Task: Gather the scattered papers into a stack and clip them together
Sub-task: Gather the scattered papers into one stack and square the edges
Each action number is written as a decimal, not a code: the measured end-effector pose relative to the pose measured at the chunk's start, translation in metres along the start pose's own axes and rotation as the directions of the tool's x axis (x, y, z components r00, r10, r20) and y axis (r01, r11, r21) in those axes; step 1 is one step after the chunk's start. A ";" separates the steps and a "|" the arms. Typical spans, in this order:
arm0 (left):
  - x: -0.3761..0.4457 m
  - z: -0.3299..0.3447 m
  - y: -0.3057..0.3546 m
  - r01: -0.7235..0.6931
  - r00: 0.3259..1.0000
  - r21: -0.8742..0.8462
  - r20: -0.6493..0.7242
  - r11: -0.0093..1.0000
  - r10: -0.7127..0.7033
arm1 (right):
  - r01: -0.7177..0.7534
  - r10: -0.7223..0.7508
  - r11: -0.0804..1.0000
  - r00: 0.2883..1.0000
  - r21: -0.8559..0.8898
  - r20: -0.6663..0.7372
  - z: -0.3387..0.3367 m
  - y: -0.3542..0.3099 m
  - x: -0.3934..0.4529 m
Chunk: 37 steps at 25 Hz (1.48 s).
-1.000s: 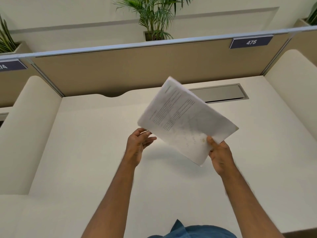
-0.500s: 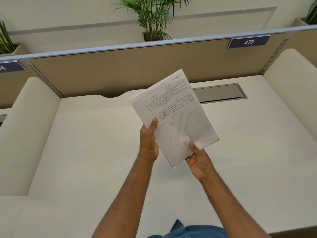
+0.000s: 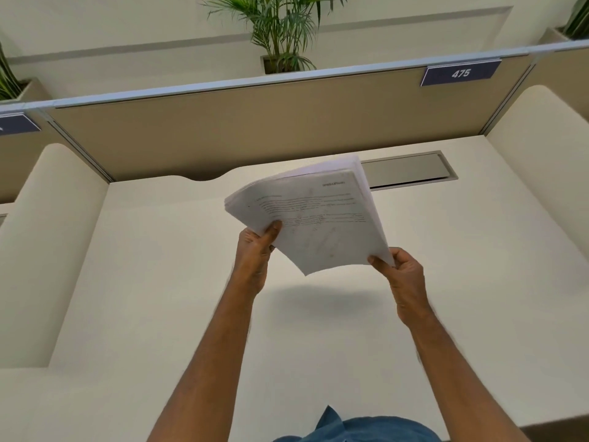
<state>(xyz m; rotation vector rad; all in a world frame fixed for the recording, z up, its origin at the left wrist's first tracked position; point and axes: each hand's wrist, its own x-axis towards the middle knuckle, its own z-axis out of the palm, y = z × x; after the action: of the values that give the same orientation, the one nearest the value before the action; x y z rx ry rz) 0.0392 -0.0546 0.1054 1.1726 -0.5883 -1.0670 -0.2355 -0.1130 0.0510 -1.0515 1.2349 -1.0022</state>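
I've got the stack of papers (image 3: 322,218) up off the bench (image 3: 159,282), left hand (image 3: 255,253) pinching its near-left edge, right hand (image 3: 401,269) closed on the near-right corner. Gathering looks done to me; the edges fan unevenly, so squaring and clipping remain. I see no clip anywhere, and the print is too blurred to read.
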 end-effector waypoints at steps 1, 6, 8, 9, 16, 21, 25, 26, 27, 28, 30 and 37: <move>0.000 -0.001 -0.002 -0.004 1.000 0.024 -0.002 1.000 0.004 | 0.019 -0.019 0.999 1.000 -0.038 0.007 0.001 -0.001 0.001; -0.004 0.003 -0.017 0.041 0.998 0.187 0.037 0.982 -0.048 | 0.046 -0.033 0.995 0.989 -0.092 0.141 0.023 -0.011 -0.001; -0.007 0.003 -0.023 0.050 0.997 0.213 0.050 0.976 -0.062 | 0.056 -0.049 0.997 0.992 -0.062 0.117 0.031 -0.018 -0.003; -0.008 0.001 -0.026 0.058 0.996 0.213 0.050 0.975 -0.070 | 0.059 -0.055 0.997 0.994 -0.046 0.097 0.033 -0.019 -0.002; -0.015 -0.004 -0.047 0.117 0.990 0.214 0.052 0.970 -0.130 | -0.001 0.001 1.000 0.999 0.001 0.044 0.036 -0.008 -0.003; -0.013 -0.004 -0.053 0.106 0.992 0.215 0.048 0.971 -0.119 | -0.012 0.012 1.000 0.999 -0.012 0.044 0.036 -0.001 0.000; -0.012 0.000 -0.053 0.136 0.991 0.190 -0.008 0.972 -0.137 | -0.035 0.037 0.998 0.998 -0.058 0.044 0.037 0.003 0.000; -0.010 0.001 -0.053 0.145 0.989 0.188 -0.028 0.971 -0.143 | -0.035 0.039 0.997 0.998 -0.074 0.051 0.037 0.002 0.000; -0.008 0.002 -0.053 0.157 0.987 0.186 -0.049 0.970 -0.151 | -0.033 0.039 0.995 0.997 -0.090 0.061 0.036 0.001 0.001; -0.006 0.002 -0.053 0.175 0.984 0.190 -0.077 0.966 -0.163 | -0.031 0.038 0.994 0.997 -0.100 0.066 0.035 0.001 0.003; -0.001 0.001 -0.060 0.253 0.962 0.206 -0.154 0.945 -0.224 | -0.044 0.049 0.992 0.998 -0.119 0.039 0.036 0.004 0.005; 0.011 -0.008 -0.116 0.488 0.859 0.269 -0.319 0.830 -0.401 | -0.182 0.168 0.909 0.983 -0.374 -0.071 0.039 0.057 0.017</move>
<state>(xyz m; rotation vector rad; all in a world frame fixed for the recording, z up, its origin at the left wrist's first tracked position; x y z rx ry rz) 0.0091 -0.0630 -0.0074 1.7885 -0.3044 -1.2131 -0.1938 -0.1136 -0.0072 -1.1954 1.5663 -0.6588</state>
